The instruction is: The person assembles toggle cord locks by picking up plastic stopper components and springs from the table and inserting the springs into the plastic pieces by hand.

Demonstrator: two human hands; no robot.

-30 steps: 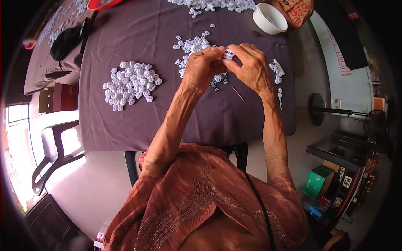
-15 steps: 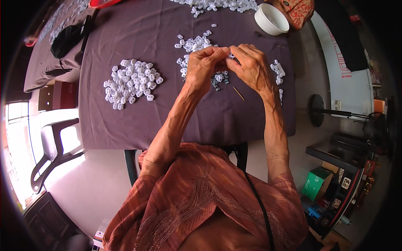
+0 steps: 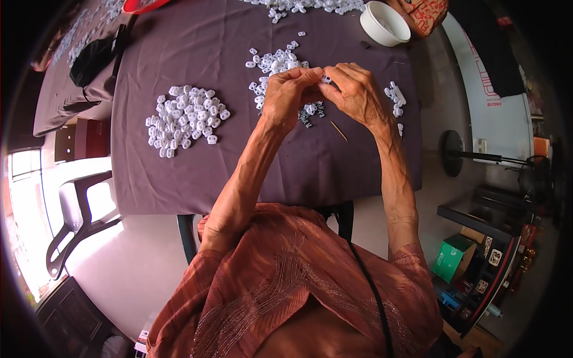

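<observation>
My left hand (image 3: pixel 287 98) and my right hand (image 3: pixel 357 98) meet above the table, thumbs and fingertips pinched together. Between them shows a bit of a small white plastic piece (image 3: pixel 326 79), mostly hidden by the fingers. Just past the hands lies a loose heap of similar white oval pieces (image 3: pixel 277 61), partly covered by my left hand. Under the hands is a small cluster of grey parts (image 3: pixel 310 112), too small to make out. A thin wooden stick (image 3: pixel 339 131) lies nearer to me. Off to the left sits a larger pile of white oval pieces (image 3: pixel 186 119).
A brown cloth (image 3: pixel 239 179) covers the table. Several white pieces (image 3: pixel 395 101) lie right of my right hand. At the back are a white bowl (image 3: pixel 371 28), a patterned orange bag (image 3: pixel 425 15) and more white pieces (image 3: pixel 298 6). A plastic chair (image 3: pixel 74 203) stands left.
Both hands stay pinched together in nearly the same place, with only slight finger movement. The whole view has shifted a little.
</observation>
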